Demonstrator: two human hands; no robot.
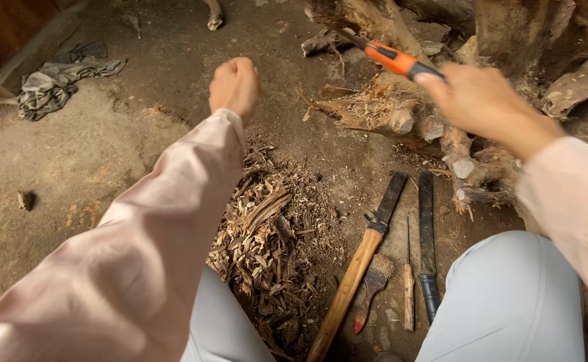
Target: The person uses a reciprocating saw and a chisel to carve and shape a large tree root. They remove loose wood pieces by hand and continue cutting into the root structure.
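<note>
Orange-handled saw at 1 o'clock, gripped in closed right hand, blade angled into gnarled root stump. Left hand at 12 o'clock, fisted, empty, raised clear of ground. Chip pile at centre; axe, brush, awl, machete at 5 o'clock. Judged mid-cut; next stroke calls for bracing the wood.

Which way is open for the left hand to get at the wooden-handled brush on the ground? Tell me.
Probably yes: the left hand is a raised fist, seemingly empty, and the brush lies uncovered between the knees; only wood chips lie between.
</note>
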